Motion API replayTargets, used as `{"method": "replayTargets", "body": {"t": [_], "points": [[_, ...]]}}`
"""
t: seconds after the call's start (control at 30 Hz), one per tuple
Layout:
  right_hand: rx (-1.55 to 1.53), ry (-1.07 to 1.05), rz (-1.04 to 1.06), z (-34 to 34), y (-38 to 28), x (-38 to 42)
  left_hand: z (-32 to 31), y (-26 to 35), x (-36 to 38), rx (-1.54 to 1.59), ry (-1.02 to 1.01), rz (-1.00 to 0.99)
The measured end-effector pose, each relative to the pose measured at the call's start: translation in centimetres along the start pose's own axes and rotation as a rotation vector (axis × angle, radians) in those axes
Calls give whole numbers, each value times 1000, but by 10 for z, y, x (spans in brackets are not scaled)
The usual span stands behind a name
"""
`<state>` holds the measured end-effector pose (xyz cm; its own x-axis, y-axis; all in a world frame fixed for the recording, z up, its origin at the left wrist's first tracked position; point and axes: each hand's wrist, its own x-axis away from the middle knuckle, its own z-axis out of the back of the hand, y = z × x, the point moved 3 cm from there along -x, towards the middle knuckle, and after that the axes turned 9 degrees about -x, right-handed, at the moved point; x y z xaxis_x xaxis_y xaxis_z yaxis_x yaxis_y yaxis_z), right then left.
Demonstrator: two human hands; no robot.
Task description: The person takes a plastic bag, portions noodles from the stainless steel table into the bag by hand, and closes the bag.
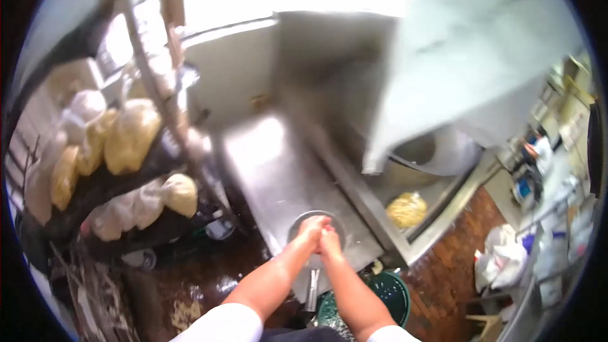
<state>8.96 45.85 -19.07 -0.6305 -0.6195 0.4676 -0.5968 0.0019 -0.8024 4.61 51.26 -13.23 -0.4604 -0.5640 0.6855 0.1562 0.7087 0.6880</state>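
My left hand [311, 228] and my right hand [330, 240] meet over a steel worktop [278, 171]. Fingers on both are closed and pressed together; what lies between them, if anything, is hidden. Right beneath them is a round metal pan or strainer [296, 224], partly covered by the hands and wrists. A flat grey metal handle [312, 288] shows between my forearms and seems to belong to it. Below my right forearm stands a green tub [398, 297] with something pale and wet-looking inside.
Bags of yellowish food [132, 136] fill racks at left. To the right, a metal-edged trough holds a pale yellow heap [406, 209] below a large metal hood [468, 57]. White plastic bags [501, 258] and a distant person [538, 152] are at right. The brown floor [443, 278] looks wet.
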Motion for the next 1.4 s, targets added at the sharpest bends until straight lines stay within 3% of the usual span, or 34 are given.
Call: {"method": "replayTargets", "body": {"t": [0.03,0.07,0.13,0.17,0.2,0.23,0.27,0.3,0.33,0.37,0.4,0.47,0.53,0.6,0.63,0.7,0.73,0.77,0.83,0.87,0.9,0.93,0.97,1.0,1.07,1.13,1.2,1.23,1.3,1.4], "points": [[-51,11,-74,1,0,1,5,-21,-31,170,-44,1],[-8,-114,-171,0,-9,5,0,-3,11,176,41,-23],[93,-128,-125,6,-17,4,13,-28,-14,33,-15,7],[202,44,83,16,-9,-10,23,-49,-37,-19,-40,-37],[303,224,288,25,1,-23,36,-69,-57,-66,68,106],[190,155,79,27,11,-29,34,-74,-48,49,129,161],[162,155,97,17,1,-22,33,-76,-42,164,191,215],[-199,115,-180,7,7,-8,34,-72,-40,146,187,202],[-552,68,-460,-1,12,4,32,-72,-44,337,140,148],[-369,-52,-421,0,15,-1,28,-73,-48,535,88,96],[-373,-43,-417,9,14,3,31,-77,-50,530,82,103],[329,-280,303,22,-37,25,43,-66,-62,297,131,-108],[478,-82,359,52,-65,34,39,-45,-55,191,124,-228],[663,64,488,63,-115,73,17,-10,-1,37,-232,-95],[629,107,584,69,-129,78,5,10,27,-250,-239,-159],[552,170,790,57,-162,108,-25,56,85,-484,-288,-395],[444,148,851,44,-182,125,-41,79,99,-542,-450,-574],[337,124,906,31,-201,141,-52,96,116,-531,-294,-811],[356,99,1000,3,-242,174,-80,140,134,-140,-486,-1048],[397,122,1133,-12,-264,191,-82,172,181,-205,-481,-1095],[435,139,1267,-28,-285,209,-91,193,178,-90,-471,-1181],[404,120,1377,-44,-305,226,-91,214,198,-130,-322,-1240],[366,98,1483,-59,-322,242,-90,231,224,-97,-285,-1301],[459,90,1523,-71,-337,257,-95,246,206,9,-297,-1303],[546,65,1559,-88,-360,275,-88,269,210,-108,-171,-1690],[767,80,1907,-107,-372,293,-73,256,229,-14,-366,-1551],[836,98,2005,-121,-377,306,-62,248,269,45,-475,-1221],[915,126,2106,-128,-377,311,-55,248,274,54,-452,-1221],[939,79,2114,-139,-382,312,-48,251,282,-91,-546,-1231],[948,-36,2072,-152,-387,316,-37,249,336,105,-633,-1239]]}}
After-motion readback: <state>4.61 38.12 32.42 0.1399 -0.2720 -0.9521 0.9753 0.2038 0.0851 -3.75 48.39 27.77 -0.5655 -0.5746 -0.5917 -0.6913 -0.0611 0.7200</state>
